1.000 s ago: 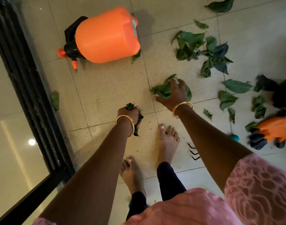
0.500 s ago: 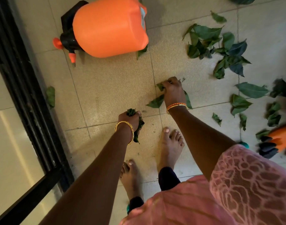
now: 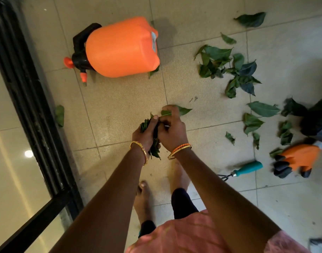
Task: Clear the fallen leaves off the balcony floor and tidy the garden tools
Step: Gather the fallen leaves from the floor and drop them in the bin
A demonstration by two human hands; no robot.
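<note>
Green crumpled leaves (image 3: pixel 152 136) sit bunched in both hands, left hand (image 3: pixel 144 135) and right hand (image 3: pixel 172 133) closed round them, near the orange plastic sprayer (image 3: pixel 121 47). Beyond it, scattered leaves (image 3: pixel 229 70), teal-handled tool (image 3: pixel 247 168) and orange glove (image 3: pixel 295 158) remain untidied.

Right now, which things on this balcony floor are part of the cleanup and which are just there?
Part of the job:
- bunch of leaves in the left hand, right hand adding more
- scattered leaves
- orange sprayer, lying on its side
- teal-handled tool
- orange glove

Just there:
- black door frame
- dark bag
</note>
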